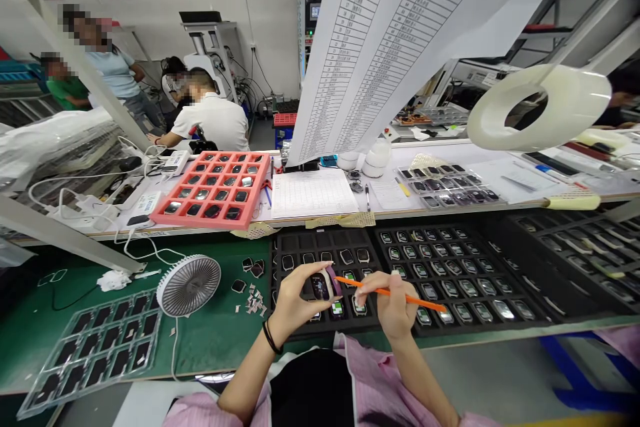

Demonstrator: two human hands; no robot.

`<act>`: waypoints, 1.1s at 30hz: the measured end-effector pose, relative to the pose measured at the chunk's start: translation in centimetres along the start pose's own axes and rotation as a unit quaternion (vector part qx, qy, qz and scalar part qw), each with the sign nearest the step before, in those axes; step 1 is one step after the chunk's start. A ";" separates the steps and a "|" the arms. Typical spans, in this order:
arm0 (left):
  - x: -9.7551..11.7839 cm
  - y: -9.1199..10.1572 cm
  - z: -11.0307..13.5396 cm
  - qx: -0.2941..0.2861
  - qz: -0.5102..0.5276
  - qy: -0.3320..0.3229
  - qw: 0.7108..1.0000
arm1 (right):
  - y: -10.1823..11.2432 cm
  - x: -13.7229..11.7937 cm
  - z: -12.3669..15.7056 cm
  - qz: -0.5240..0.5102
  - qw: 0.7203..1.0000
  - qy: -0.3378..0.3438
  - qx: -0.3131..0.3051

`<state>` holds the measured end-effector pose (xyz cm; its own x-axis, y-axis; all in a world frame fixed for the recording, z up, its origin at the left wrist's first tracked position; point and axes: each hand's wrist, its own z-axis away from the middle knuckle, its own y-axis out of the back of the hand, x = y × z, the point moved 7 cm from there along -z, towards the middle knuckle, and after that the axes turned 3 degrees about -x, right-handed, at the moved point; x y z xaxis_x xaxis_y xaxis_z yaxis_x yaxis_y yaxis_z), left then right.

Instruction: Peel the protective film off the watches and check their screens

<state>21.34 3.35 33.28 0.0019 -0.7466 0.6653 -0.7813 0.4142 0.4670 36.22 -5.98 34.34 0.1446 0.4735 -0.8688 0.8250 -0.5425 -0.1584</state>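
Note:
My left hand (295, 297) pinches a smartwatch case (321, 287) between thumb and fingers, its dark screen tilted toward me. A purple piece (333, 280) shows along the right side of the case; I cannot tell what it is. Closed around an orange stick-like tool (420, 301), my right hand (393, 307) points the tip at the watch's right edge. Below both hands lies a black foam tray (300, 240) with watch cases in its slots. Another black tray (425, 267) of watch cases lies to the right.
A small fan (189, 285) stands on the green bench, left of loose small metal parts (256, 301) and a clear plastic tray (95, 347). A red foam tray (213, 190) and papers (315, 195) lie on the shelf. Printed sheets (365, 47) and a tape roll (540, 110) hang above.

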 end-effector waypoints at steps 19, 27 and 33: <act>0.0 -0.7 -0.2 -0.002 0.010 0.007 1.000 | -0.2 -1.0 0.2 0.032 0.998 0.048 -0.019; -0.4 -1.0 -0.2 -0.007 0.012 0.019 1.000 | -0.4 -0.9 0.0 0.026 0.998 0.053 -0.020; -0.4 -1.1 -0.3 -0.015 0.006 0.040 0.999 | -0.4 -1.0 0.1 0.017 0.997 0.068 -0.020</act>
<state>22.37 3.40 32.67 0.0433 -0.6972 0.7155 -0.7630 0.4392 0.4742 35.69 -6.32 35.19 0.2432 0.5461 -0.8016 0.8393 -0.5328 -0.1083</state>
